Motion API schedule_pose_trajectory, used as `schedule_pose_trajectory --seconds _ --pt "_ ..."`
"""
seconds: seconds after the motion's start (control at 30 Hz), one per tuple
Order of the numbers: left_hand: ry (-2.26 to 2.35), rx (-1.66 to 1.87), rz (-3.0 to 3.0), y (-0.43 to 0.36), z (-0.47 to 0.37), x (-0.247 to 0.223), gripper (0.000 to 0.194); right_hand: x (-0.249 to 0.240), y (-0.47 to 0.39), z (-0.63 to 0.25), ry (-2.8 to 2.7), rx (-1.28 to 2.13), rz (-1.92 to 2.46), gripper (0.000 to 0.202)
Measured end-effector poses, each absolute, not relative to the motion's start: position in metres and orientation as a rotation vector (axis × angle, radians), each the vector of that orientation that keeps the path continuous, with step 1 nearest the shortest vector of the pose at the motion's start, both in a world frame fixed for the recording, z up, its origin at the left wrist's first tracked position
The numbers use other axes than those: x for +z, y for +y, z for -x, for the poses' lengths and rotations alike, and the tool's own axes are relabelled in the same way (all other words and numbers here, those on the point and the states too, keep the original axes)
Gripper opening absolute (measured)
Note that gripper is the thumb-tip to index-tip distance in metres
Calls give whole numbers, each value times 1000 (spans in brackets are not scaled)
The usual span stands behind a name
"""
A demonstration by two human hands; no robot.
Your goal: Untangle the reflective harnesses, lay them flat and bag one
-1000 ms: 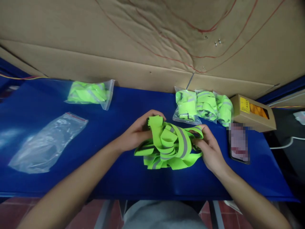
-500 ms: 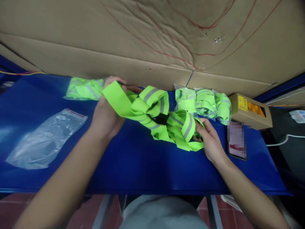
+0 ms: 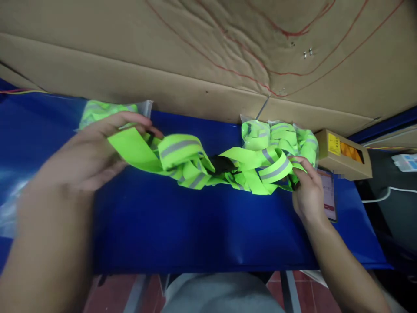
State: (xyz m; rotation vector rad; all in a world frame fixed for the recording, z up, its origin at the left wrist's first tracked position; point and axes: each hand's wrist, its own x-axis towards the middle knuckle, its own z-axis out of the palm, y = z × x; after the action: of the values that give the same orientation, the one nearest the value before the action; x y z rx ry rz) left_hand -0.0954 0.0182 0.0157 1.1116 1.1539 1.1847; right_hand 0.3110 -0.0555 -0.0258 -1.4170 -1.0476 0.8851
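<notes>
A bundle of neon-yellow reflective straps (image 3: 192, 167), with grey stripes and a black part at its middle, stretches between my two hands above the blue table. My left hand (image 3: 107, 143) is closed on the strap's left end, which hangs as a wide flat flap. At the other end, the fingers of my right hand (image 3: 309, 187) pinch the looped bands. Behind my left hand lies a clear bag of the same straps (image 3: 107, 109), partly covered by the hand.
Several bagged strap bundles (image 3: 256, 134) stand along the cardboard wall (image 3: 208, 100). Right of them sit a cardboard box (image 3: 345, 158) and a phone (image 3: 329, 195), partly behind my right hand. A clear plastic bag (image 3: 11, 211) lies at the left, mostly behind my left arm.
My left hand has moved left and nearer to me, and my right hand slightly right. The strap bundle is pulled out longer and flatter between them.
</notes>
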Motion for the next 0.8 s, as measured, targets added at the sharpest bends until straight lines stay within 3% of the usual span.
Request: schedule_pose_trajectory --seconds 0.1,0.23,0.37,0.47,0.6,0.8 --pt "915 997 -1390 10 101 19 43 -27 -54 -311 -1122 859 1450 17" --pt "839 970 -1556 8 101 21 29 -27 -56 -310 -1221 809 1457 32" --pt "1043 1041 -1767 6 93 23 10 -20 -58 -312 -1269 778 1304 51" --pt "1254 1156 -1978 0 78 21 24 -17 -63 -308 -1324 695 1215 46" --pt "1443 1351 -2162 -18 51 14 44 -19 -72 -297 -1688 279 1263 38" --pt "1429 1657 -2120 -59 33 4 36 -29 -78 -279 -2343 71 1221 65"
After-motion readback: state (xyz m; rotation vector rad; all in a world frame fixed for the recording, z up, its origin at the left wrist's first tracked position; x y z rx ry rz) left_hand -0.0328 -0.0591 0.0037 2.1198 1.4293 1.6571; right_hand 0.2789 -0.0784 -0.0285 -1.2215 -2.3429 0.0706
